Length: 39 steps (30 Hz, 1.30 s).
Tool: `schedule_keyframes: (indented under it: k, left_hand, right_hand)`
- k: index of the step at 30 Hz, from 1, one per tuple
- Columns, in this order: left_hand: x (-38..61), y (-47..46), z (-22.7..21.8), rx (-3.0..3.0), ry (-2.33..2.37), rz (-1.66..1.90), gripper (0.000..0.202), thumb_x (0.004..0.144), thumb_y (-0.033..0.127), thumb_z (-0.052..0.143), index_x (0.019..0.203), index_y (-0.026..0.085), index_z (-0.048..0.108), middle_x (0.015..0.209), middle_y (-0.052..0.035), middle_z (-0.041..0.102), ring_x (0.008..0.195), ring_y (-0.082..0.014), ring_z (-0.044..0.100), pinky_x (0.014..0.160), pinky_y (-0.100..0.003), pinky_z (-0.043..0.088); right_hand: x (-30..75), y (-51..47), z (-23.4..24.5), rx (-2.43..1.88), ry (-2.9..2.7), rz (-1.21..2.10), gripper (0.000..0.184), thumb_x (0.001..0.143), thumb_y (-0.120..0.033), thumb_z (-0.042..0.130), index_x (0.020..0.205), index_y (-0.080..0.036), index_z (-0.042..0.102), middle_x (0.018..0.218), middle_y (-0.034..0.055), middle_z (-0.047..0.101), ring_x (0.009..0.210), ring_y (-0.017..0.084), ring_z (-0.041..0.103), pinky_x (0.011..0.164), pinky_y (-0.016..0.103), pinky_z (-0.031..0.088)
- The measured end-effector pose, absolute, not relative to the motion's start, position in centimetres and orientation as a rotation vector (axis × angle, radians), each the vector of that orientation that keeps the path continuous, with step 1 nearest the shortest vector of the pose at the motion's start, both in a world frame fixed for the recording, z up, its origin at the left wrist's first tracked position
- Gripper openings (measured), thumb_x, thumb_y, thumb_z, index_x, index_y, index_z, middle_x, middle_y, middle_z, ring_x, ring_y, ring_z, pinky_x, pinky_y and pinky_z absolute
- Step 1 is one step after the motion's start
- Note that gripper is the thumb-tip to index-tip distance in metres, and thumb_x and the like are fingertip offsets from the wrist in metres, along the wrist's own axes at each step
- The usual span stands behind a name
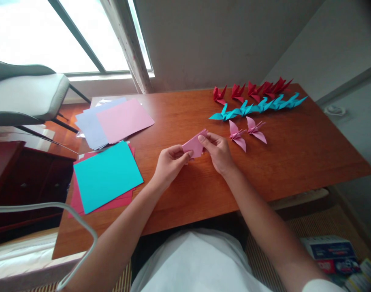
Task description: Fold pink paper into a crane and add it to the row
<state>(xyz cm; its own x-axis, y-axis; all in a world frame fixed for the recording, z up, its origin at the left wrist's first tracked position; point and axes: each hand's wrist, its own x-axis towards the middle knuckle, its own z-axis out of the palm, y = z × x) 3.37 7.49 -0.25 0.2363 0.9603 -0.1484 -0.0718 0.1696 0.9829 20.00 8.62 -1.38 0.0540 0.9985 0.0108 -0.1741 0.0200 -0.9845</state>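
A small piece of folded pink paper (194, 146) is held above the middle of the table, between both hands. My left hand (172, 162) pinches its left end with thumb and fingers. Its right end is gripped by my right hand (217, 151), the thumb lying on top. The fingers underneath are partly hidden by the paper. Just right of my right hand stand two pink paper cranes (237, 136). Behind them is a row of several blue paper cranes (244, 109), and farther back a row of several red paper cranes (237, 93).
The brown wooden table (179, 198) runs along the wall. On its left lie pink sheets (127, 121) over lavender sheets (91, 127), and nearer, turquoise paper (108, 176) over red sheets. A white cable (79, 219) arcs past the front left corner. A chair (24, 95) stands beyond.
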Motion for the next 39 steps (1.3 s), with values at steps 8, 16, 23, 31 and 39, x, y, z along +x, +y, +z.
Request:
schedule_keyframes:
  k: [8,16,23,31,39]
  left_hand:
    - [3.3,7.7,-0.7,1.134,1.041,1.044,0.033,0.075,0.045,0.085,0.083,0.014,0.076,0.073,-0.0033,0.074,0.066,-0.0138,0.066,0.063,-0.023,0.052]
    - [3.5,7.6,-0.4,1.171,1.043,0.998,0.035,0.075,0.048,0.084,0.082,0.014,0.075,0.072,-0.0042,0.074,0.065,-0.0150,0.068,0.058,-0.021,0.049]
    - [3.1,7.6,-0.7,1.223,1.079,0.985,0.031,0.077,0.044,0.081,0.082,0.015,0.075,0.072,-0.0038,0.074,0.065,-0.0148,0.068,0.058,-0.021,0.049]
    - [3.2,7.4,-0.6,1.271,1.073,0.952,0.021,0.080,0.037,0.075,0.082,0.015,0.074,0.075,-0.0036,0.074,0.067,-0.0150,0.067,0.062,-0.022,0.049]
    - [2.8,7.4,-0.8,1.270,1.134,0.909,0.021,0.079,0.036,0.072,0.078,0.015,0.071,0.069,-0.0025,0.071,0.065,-0.0156,0.065,0.059,-0.022,0.046]
  right_hand:
    - [19.8,8.5,-1.3,-1.154,-1.201,1.263,0.032,0.073,-0.049,0.083,0.086,-0.020,0.078,0.081,0.0015,0.075,0.072,0.016,0.063,0.068,0.030,0.051]
    - [19.8,8.5,-0.9,-1.117,-0.998,1.295,0.030,0.070,-0.050,0.084,0.074,-0.022,0.074,0.068,-0.0019,0.065,0.060,0.011,0.050,0.057,0.027,0.040]
    - [19.9,8.6,-1.3,-1.133,-1.019,1.226,0.022,0.075,-0.043,0.082,0.072,-0.023,0.075,0.064,-0.0023,0.062,0.058,0.011,0.047,0.055,0.027,0.039]
    - [20.7,9.2,-1.4,-1.084,-0.866,1.110,0.012,0.070,-0.033,0.084,0.077,-0.026,0.076,0.074,-0.0013,0.068,0.060,0.010,0.050,0.053,0.027,0.040]
    - [21.4,9.2,-1.1,-1.021,-0.766,1.138,0.023,0.077,-0.043,0.082,0.086,-0.024,0.072,0.078,-0.0020,0.062,0.068,0.009,0.055,0.054,0.020,0.042]
